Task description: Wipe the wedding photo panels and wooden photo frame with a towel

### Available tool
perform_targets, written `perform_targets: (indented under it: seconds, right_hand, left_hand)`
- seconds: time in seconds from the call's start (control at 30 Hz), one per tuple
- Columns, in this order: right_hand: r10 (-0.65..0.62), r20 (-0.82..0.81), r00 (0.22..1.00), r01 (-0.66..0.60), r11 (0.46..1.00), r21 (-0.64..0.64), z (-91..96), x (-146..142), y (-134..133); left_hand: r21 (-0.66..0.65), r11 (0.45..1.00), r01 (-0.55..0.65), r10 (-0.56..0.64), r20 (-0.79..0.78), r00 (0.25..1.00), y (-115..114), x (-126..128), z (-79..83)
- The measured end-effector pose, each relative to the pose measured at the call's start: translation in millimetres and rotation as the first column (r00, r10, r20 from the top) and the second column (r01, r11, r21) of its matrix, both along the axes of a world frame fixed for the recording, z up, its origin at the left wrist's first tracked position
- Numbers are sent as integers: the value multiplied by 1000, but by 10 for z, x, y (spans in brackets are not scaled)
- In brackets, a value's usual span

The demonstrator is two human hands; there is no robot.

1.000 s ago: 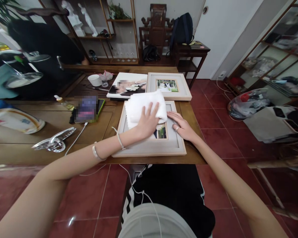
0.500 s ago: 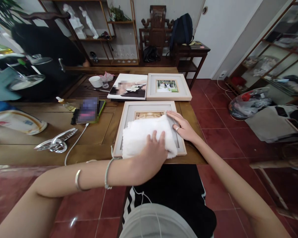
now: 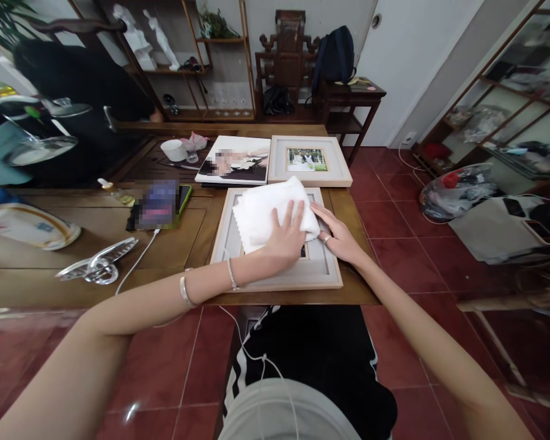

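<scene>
Pressing white cloth [image 3: 268,211] flat under left hand [image 3: 286,238]; right hand [image 3: 339,235] open, bracing picture frame [image 3: 321,278]. Keeping strokes even, frame pinned.

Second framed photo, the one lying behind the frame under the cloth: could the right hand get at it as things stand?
Probably yes. The right hand rests flat on the near frame, holding nothing, and the second framed photo lies just beyond with nothing between them.
</scene>
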State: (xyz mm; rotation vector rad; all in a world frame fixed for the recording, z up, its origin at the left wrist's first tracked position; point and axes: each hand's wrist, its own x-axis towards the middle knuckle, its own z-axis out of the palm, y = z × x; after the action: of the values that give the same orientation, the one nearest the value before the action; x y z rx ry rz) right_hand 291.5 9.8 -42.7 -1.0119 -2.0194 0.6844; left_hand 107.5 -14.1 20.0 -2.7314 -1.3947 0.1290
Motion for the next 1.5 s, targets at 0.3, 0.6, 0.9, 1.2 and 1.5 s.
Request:
perform_targets:
  seconds: [0.3, 0.6, 0.9, 1.2, 1.5]
  right_hand:
    - [58, -22, 998, -59, 997, -41, 90, -31, -50]
    - [-5, 27, 1000, 5, 1000, -13, 49, -41, -27]
    - [4, 58, 998, -6, 999, 39, 19, -7, -9]
    - [-18, 69, 997, 19, 1000, -7, -8, -14, 0]
    - [19, 45, 999, -19, 1000, -3, 23, -7, -3]
  left_hand:
    - [-81, 959, 272, -281, -123, 952, -549, -141, 236]
    - [-118, 926, 358, -368, -75, 927, -816, -578, 474]
    - [239, 968, 81, -101, 72, 992, 213, -275, 615]
    - [174, 934, 313, -335, 115, 935, 778, 21, 68]
    - [174, 965, 194, -199, 8, 980, 628, -461, 120]
